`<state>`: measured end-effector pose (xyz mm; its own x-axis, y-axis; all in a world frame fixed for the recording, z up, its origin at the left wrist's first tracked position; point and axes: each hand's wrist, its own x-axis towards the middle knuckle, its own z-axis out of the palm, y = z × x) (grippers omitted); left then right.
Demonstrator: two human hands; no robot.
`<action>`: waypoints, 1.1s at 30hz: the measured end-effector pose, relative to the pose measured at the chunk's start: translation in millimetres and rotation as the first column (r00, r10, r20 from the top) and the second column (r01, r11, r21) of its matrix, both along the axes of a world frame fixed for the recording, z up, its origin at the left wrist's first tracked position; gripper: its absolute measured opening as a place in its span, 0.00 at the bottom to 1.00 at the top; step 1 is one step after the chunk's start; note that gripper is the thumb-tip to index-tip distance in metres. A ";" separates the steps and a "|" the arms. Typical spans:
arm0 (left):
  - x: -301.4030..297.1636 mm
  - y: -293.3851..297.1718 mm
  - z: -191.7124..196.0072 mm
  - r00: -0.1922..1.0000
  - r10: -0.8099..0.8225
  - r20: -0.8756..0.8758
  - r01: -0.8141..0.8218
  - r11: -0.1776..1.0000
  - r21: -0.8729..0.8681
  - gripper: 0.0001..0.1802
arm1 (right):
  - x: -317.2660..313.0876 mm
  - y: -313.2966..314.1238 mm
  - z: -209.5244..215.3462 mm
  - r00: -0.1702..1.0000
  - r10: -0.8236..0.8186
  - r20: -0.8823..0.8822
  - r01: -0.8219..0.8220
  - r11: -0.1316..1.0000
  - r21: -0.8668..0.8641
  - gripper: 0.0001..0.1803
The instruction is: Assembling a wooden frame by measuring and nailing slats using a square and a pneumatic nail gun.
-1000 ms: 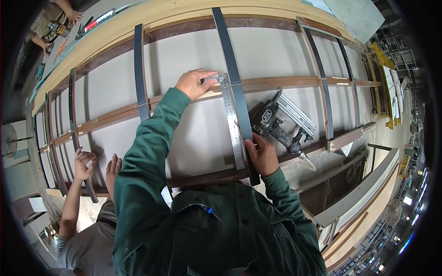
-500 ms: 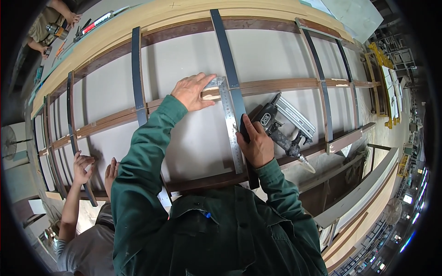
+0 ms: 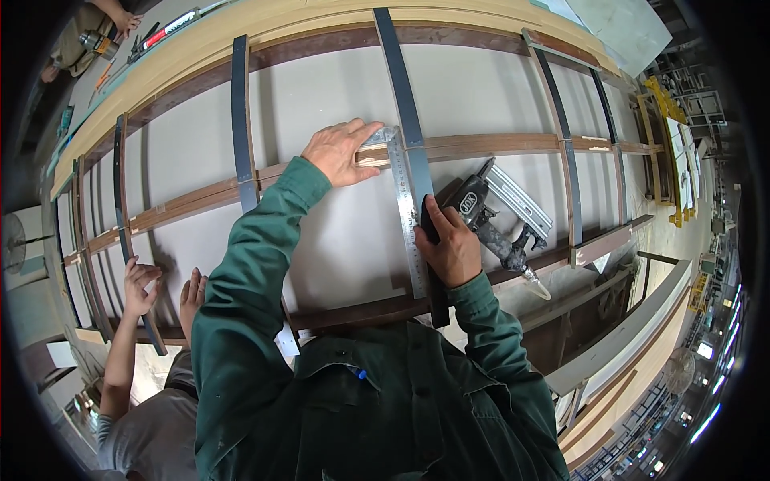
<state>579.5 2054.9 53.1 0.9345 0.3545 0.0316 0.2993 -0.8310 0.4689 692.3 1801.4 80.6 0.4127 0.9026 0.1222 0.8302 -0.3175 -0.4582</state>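
My left hand [image 3: 343,151] is closed around the wooden middle rail and the short arm of a steel square [image 3: 407,215]. The square's long ruled arm runs toward me, alongside a dark slat [image 3: 399,88] that crosses the frame. Beside the square's blade, my right hand [image 3: 454,244] grips the near part of that slat, index finger along its top. To the right of this hand a black and silver nail gun [image 3: 501,212] lies on the pale panel, with a hose fitted at its near end. The fingers partly cover the rail and slat.
More dark slats [image 3: 242,112] cross the long wooden rails [image 3: 497,144] on both sides. At left, a co-worker's hands [image 3: 141,284] are by another slat. Another person's hand [image 3: 127,22] is at far left, near a drill [image 3: 96,44] and a sealant tube [image 3: 170,29].
The view has shifted slightly. Both hands keep their holds on the square and the slat, with little visible movement.
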 end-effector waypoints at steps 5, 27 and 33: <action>0.2 -1.7 3.3 1.000 0.002 0.008 -0.002 1.000 -0.013 0.41 | -1.9 -0.7 0.9 1.000 -0.016 0.008 0.016 1.000 0.007 0.32; 0.1 -1.2 2.1 1.000 -0.003 0.002 0.003 1.000 0.001 0.43 | -4.0 -0.4 -2.1 0.996 -0.087 0.000 0.087 0.994 0.065 0.29; 1.2 -2.4 6.5 1.000 0.000 -0.021 0.000 1.000 -0.002 0.43 | -3.5 -0.3 -1.8 0.996 -0.087 0.005 0.087 0.995 0.054 0.29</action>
<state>580.6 2052.5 59.6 0.9349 0.3547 0.0110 0.3094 -0.8300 0.4641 688.8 1801.0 78.8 0.4885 0.8553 0.1729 0.8038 -0.3639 -0.4707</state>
